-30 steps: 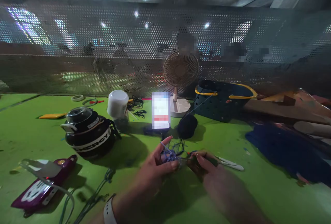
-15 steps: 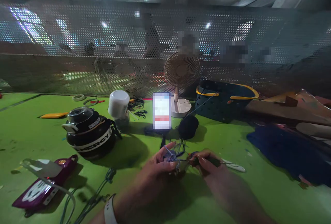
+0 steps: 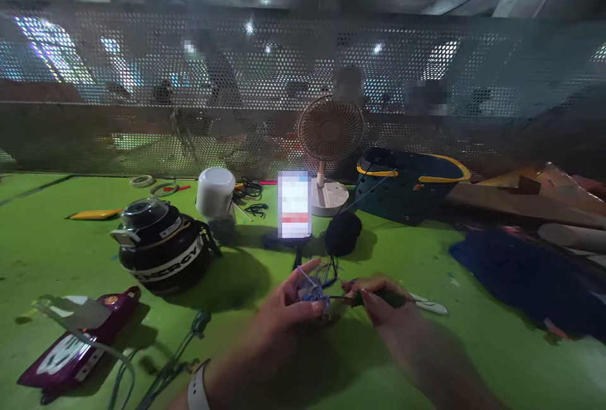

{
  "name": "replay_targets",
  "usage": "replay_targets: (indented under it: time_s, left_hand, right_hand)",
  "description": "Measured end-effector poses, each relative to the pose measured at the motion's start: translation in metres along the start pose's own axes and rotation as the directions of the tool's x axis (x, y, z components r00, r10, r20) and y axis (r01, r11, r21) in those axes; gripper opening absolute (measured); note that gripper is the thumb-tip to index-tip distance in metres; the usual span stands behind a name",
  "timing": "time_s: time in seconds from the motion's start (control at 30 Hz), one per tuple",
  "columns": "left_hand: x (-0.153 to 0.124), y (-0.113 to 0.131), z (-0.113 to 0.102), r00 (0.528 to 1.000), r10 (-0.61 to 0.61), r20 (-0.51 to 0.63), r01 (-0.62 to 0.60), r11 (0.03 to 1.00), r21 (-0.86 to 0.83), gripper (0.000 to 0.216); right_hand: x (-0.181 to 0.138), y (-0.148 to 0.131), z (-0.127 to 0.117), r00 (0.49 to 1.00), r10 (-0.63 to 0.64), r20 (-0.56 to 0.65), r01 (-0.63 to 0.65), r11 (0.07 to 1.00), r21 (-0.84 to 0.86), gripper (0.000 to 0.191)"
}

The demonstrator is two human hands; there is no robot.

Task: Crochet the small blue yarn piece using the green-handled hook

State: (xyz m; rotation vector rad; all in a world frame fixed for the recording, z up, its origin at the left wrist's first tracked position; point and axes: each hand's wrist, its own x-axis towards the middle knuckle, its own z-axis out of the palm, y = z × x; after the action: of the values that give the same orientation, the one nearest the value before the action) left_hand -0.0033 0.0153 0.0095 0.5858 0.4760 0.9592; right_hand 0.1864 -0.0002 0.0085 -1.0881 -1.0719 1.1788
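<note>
My left hand [image 3: 288,306] pinches a small piece of blue yarn work [image 3: 312,291], with a strand looped over its raised forefinger. Close beside it, my right hand [image 3: 379,299] is closed round a green-handled crochet hook [image 3: 392,298] whose tip points into the yarn. A strand runs from the work back to a dark ball of yarn [image 3: 343,232] lying just behind my hands. A lit phone [image 3: 294,204] stands upright behind them.
A black jug lettered ENERGY [image 3: 161,249] sits at the left, a purple pouch [image 3: 76,347] and green cords at the near left. A white cup [image 3: 215,192], a small fan [image 3: 330,139], a dark basket [image 3: 407,183] and dark blue cloth [image 3: 525,271] lie behind and right, before a perforated screen.
My hands have stayed together over the green table, shifting slightly as the hook works at the yarn. My left forefinger has lowered a little. Nothing else has moved.
</note>
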Motion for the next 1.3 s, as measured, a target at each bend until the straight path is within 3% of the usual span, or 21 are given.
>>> replay_targets:
  time_s: [0.17,0.27,0.33,0.4,0.5,0.63,0.7,0.77,0.9,1.13,1.3]
  left_hand:
    - [-0.001,-0.002,0.005,0.983,0.144,-0.111,-0.111,0.959,0.26,0.079]
    - [-0.003,-0.004,0.007,0.972,0.187,-0.141,-0.133,0.937,0.323,0.084]
    - [-0.004,-0.004,0.009,0.974,0.179,-0.136,-0.129,0.94,0.316,0.093]
    - [-0.006,-0.004,0.011,0.979,0.163,-0.122,-0.12,0.947,0.299,0.1]
    - [-0.008,0.002,0.012,0.985,0.157,-0.074,-0.124,0.935,0.333,0.099]
    - [-0.007,0.015,0.009,0.99,0.139,-0.004,-0.128,0.92,0.37,0.057]
    - [-0.005,0.02,0.008,0.985,0.165,-0.04,-0.145,0.938,0.315,0.041]
    - [-0.004,0.023,0.008,0.982,0.164,-0.094,-0.137,0.96,0.245,0.04]
    - [-0.004,0.023,0.009,0.981,0.145,-0.128,-0.114,0.969,0.22,0.064]
    - [-0.005,0.016,0.01,0.988,0.142,-0.057,-0.116,0.94,0.321,0.133]
    - [-0.007,0.011,0.012,0.991,0.129,-0.032,-0.108,0.924,0.366,0.14]
  right_hand:
    - [-0.01,-0.015,0.006,0.997,0.078,0.028,-0.075,0.991,-0.108,0.012]
    - [-0.016,-0.026,0.01,0.987,-0.108,0.117,0.135,0.958,-0.254,0.015]
    - [-0.017,-0.028,0.011,0.934,-0.272,0.233,0.33,0.905,-0.269,0.018]
    - [-0.016,-0.025,0.009,0.89,-0.357,0.283,0.424,0.876,-0.23,0.017]
    - [-0.011,-0.015,-0.002,0.923,-0.299,0.242,0.356,0.903,-0.24,0.017]
    - [-0.003,-0.008,-0.014,0.946,-0.196,0.26,0.253,0.945,-0.209,0.019]
    - [-0.001,-0.01,-0.014,0.934,-0.17,0.313,0.233,0.956,-0.176,0.02]
    - [-0.001,-0.013,-0.011,0.922,-0.15,0.358,0.225,0.958,-0.178,0.022]
    - [-0.002,-0.018,-0.005,0.914,-0.128,0.385,0.199,0.968,-0.153,0.021]
    - [-0.001,-0.022,-0.005,0.941,-0.165,0.297,0.202,0.974,-0.101,0.019]
    - [-0.003,-0.018,-0.003,0.957,-0.155,0.247,0.173,0.984,-0.05,0.017]
